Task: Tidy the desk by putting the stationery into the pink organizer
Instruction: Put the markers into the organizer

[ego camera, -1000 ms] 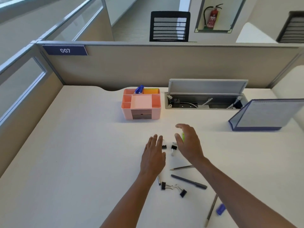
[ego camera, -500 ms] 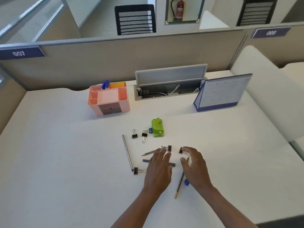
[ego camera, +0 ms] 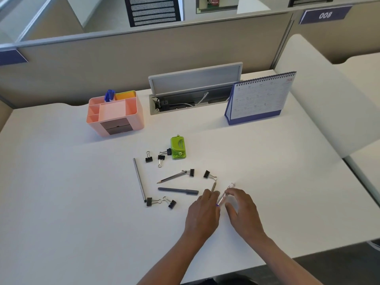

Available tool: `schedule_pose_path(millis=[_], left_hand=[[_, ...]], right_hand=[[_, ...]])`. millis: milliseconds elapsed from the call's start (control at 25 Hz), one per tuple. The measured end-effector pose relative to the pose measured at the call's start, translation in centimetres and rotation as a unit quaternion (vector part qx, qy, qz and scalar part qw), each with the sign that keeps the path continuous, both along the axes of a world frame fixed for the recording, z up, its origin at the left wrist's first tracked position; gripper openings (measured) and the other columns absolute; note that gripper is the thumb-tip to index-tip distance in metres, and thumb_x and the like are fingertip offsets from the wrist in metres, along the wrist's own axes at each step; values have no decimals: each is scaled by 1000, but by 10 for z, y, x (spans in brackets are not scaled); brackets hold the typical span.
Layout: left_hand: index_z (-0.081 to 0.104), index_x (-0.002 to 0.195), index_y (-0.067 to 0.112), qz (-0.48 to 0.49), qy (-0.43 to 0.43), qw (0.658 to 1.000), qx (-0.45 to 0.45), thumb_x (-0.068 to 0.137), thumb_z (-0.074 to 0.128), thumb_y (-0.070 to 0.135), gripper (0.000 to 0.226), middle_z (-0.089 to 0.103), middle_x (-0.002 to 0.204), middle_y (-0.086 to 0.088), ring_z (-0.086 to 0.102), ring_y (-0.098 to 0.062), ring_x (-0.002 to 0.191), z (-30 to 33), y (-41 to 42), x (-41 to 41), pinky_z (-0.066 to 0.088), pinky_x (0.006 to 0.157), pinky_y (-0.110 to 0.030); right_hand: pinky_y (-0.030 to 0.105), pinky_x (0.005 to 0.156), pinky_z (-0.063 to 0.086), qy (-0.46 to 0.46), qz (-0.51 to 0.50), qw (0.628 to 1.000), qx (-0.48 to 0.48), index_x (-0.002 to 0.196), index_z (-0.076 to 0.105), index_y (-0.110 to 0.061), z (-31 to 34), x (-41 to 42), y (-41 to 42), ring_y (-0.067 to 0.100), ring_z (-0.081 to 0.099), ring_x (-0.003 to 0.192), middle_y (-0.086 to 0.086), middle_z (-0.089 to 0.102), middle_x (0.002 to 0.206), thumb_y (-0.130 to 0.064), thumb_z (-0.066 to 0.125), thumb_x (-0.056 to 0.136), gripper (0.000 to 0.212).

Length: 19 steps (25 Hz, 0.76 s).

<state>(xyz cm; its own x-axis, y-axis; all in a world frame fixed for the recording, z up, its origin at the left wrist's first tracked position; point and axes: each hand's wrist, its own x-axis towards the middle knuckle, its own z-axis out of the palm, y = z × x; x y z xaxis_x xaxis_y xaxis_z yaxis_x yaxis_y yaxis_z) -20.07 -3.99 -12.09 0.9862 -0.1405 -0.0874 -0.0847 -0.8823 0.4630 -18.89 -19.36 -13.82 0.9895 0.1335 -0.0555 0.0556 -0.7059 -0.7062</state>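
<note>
The pink organizer [ego camera: 134, 112] stands at the back left of the desk with a blue pen [ego camera: 109, 95] in it. Scattered stationery lies mid-desk: a green stapler [ego camera: 178, 148], several black binder clips [ego camera: 148, 159], a long grey pencil [ego camera: 139, 179], a short pencil [ego camera: 171, 177] and a dark pen [ego camera: 177, 191]. My right hand [ego camera: 243, 211] curls its forefinger and thumb around a clear pen [ego camera: 226, 194]. My left hand [ego camera: 202, 214] lies palm down beside it, covering the lower end of another pencil [ego camera: 213, 186].
An open cable tray [ego camera: 193, 99] with a raised grey lid sits at the back. A blue desk calendar [ego camera: 259, 99] stands to its right. Beige partition walls [ego camera: 144, 52] close the desk's back and right sides. The desk's front edge runs just below my forearms.
My head has tilted down and nearer. My left hand has slid right, off the dark pen, onto the pencil. My right hand's fingers have closed around the clear pen.
</note>
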Motion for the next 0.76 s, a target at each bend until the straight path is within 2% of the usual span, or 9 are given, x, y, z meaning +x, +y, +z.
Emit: schedule_pose_path(millis=[120,320,480,600,760], left_hand=[[47,123,22,12,18,1000,23,92,53,26,31,49,104,1,59,-24,78,0,-8,2,39,57,-31],[44,122,22,16,31,999,37,91,53,27,32,51,103,1,59,-24,79,2,-11,9,39,58,-32],[49,118,20,2,8,999,47,88,56,24,31,57,93,-1,60,-24,75,1,-11,10,38,55,-32],[46,126,21,0,-15,999,36,87,54,21,39,58,92,-1,59,-24,78,1,-9,11,39,57,-32],[36,140,24,-11,-45,999,-2,90,54,23,53,60,100,-1,60,-22,86,10,-3,16,45,65,-32]], right_hand=[[9,93,30,6,9,1000,-3,121,56,-28,-1,2,-7,1,48,108,-24,54,119,-6,65,87,41],[22,95,41,1,21,1000,5,120,57,-25,-5,7,-16,5,53,106,-19,55,117,-5,65,87,40],[16,95,37,-5,34,999,1,119,55,-29,-5,12,-19,2,51,109,-22,54,118,-6,64,86,42],[10,96,29,-8,31,999,-14,123,55,-28,-4,15,-17,3,47,114,-23,51,123,-5,63,86,44],[23,102,34,-69,45,996,-45,125,58,-24,-1,16,-10,7,43,122,-19,49,128,-4,66,85,45]])
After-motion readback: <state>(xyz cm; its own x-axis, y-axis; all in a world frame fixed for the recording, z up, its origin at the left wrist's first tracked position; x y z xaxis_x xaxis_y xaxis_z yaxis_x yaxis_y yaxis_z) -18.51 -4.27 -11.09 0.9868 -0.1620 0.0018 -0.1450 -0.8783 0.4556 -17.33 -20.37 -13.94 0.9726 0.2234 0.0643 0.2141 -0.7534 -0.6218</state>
